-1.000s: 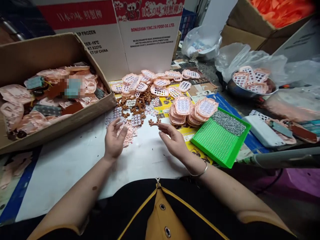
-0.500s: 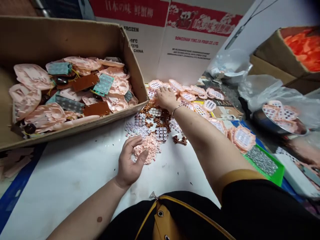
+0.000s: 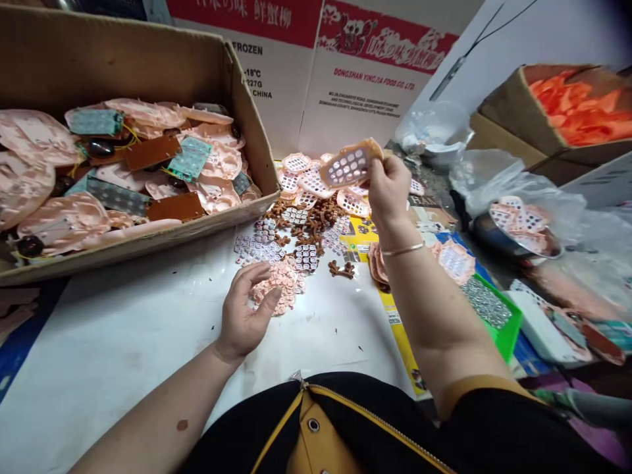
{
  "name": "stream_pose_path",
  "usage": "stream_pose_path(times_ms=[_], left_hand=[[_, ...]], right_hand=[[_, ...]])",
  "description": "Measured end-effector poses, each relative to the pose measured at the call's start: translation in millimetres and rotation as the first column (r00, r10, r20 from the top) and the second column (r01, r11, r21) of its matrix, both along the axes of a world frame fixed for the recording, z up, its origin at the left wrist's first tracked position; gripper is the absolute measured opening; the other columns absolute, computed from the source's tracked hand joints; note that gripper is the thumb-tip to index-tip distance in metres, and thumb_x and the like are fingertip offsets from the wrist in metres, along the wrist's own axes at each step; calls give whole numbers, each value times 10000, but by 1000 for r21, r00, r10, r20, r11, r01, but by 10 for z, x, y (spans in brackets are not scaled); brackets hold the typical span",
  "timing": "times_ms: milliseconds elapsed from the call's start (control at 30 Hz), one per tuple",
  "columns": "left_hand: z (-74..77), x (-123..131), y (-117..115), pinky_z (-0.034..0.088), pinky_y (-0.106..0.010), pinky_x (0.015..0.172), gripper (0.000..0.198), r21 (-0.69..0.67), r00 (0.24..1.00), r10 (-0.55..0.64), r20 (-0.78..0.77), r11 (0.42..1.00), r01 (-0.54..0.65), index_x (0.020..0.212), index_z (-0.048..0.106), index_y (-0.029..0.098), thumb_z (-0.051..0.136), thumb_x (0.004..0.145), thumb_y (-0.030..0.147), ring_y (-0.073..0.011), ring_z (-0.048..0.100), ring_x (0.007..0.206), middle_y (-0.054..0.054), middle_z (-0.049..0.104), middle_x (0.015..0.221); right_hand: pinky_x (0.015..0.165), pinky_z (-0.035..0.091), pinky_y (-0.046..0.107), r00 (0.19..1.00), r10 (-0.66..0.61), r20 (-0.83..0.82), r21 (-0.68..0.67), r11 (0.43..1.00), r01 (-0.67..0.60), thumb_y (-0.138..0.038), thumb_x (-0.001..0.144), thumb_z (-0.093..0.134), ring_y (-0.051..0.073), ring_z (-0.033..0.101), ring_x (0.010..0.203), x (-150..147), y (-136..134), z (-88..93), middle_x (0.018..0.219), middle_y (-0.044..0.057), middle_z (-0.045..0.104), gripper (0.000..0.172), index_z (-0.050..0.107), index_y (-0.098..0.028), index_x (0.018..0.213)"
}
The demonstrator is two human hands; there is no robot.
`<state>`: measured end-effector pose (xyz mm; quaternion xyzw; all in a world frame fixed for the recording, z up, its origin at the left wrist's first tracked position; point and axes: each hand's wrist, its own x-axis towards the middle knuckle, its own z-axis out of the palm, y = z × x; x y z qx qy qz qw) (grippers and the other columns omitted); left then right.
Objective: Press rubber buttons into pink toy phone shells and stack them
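My right hand (image 3: 391,187) pinches the right end of a pink plastic shell with rows of holes (image 3: 349,164), raised and tilted above the table. More pink perforated shells (image 3: 311,179) lie in a pile behind and below it. My left hand (image 3: 247,309) holds nothing; its fingers and thumb are apart, beside a heap of small pink pieces (image 3: 281,286). Just past that heap are white button sheets (image 3: 306,257) and small brown parts (image 3: 323,217). A brown bone-shaped part (image 3: 342,268) lies alone on the white table surface (image 3: 162,349).
A cardboard box (image 3: 237,217) of pink shells and circuit boards stands at left. A printed white carton (image 3: 355,99) is behind the pile. At right are a green tray (image 3: 513,322) of small metal pieces, a metal bowl (image 3: 486,237) with shells, and a box of orange parts (image 3: 533,125).
My right hand has lifted a perforated pink shell from the pile and moved right with it. The left hand stays open near the small pink pieces. The view has shifted slightly.
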<state>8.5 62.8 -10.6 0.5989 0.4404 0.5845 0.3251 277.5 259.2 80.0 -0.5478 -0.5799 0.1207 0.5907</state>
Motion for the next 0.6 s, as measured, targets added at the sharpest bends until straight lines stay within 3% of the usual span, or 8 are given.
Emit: stream_pose_path(times_ms=[100, 233, 300, 400, 467, 533, 600], left_hand=[[-15, 8, 10, 538, -365, 972, 369, -54, 999, 4, 45, 999, -1, 1226, 631, 207, 709, 884, 319, -188, 654, 1028, -101, 605, 1242], [90, 4, 25, 559, -335, 893, 467, -229, 973, -7, 231, 972, 61, 1180, 645, 195, 770, 814, 457, -199, 661, 988, -114, 630, 1219], [171, -15, 40, 592, -337, 798, 562, -352, 890, -84, 448, 898, 262, 1209, 623, 206, 719, 814, 593, -212, 683, 942, -120, 645, 1224], [254, -45, 49, 623, -416, 724, 758, -408, 681, -272, 680, 632, 659, 1268, 615, 199, 587, 789, 786, -295, 720, 933, -157, 693, 1179], [271, -56, 39, 629, -412, 657, 773, -373, 590, -351, 727, 520, 768, 1222, 658, 178, 638, 747, 788, -300, 732, 862, -165, 720, 1128], [278, -63, 32, 618, -362, 587, 724, -337, 565, -366, 740, 524, 782, 1150, 699, 154, 716, 718, 735, -265, 728, 757, -152, 743, 1046], [291, -74, 45, 616, -349, 599, 697, -312, 566, -316, 762, 586, 748, 1103, 720, 130, 735, 717, 710, -251, 725, 719, -141, 758, 971]], right_hand=[[580, 526, 278, 907, 153, -393, -113, 971, -212, -536, 865, 637, 118, 588, 588, -122, -510, -110, 690, -2, 618, 337, 572, -210, 808], [564, 551, 261, 735, 232, -637, -196, 873, -446, -574, 760, 748, 103, 597, 571, -460, -1095, -368, 701, -18, 649, 392, 600, -214, 812], [559, 537, 249, 706, 340, -621, -192, 808, -558, -583, 764, 751, 91, 575, 559, -628, -1304, -442, 715, -29, 657, 391, 644, -218, 855], [681, 549, 259, 713, 567, -413, -147, 731, -667, -551, 814, 734, 108, 631, 702, -816, -1509, -469, 843, -6, 711, 349, 702, -223, 929], [796, 553, 290, 704, 658, -267, -133, 698, -703, -529, 878, 677, 136, 668, 843, -873, -1571, -465, 950, 19, 735, 322, 713, -223, 968], [840, 550, 313, 713, 675, -187, -118, 705, -699, -534, 922, 615, 152, 677, 911, -856, -1576, -461, 1014, 34, 735, 337, 703, -230, 1039], [846, 540, 322, 771, 626, -113, -103, 765, -636, -536, 937, 586, 160, 668, 939, -766, -1537, -455, 1059, 48, 726, 360, 683, -232, 1104]])
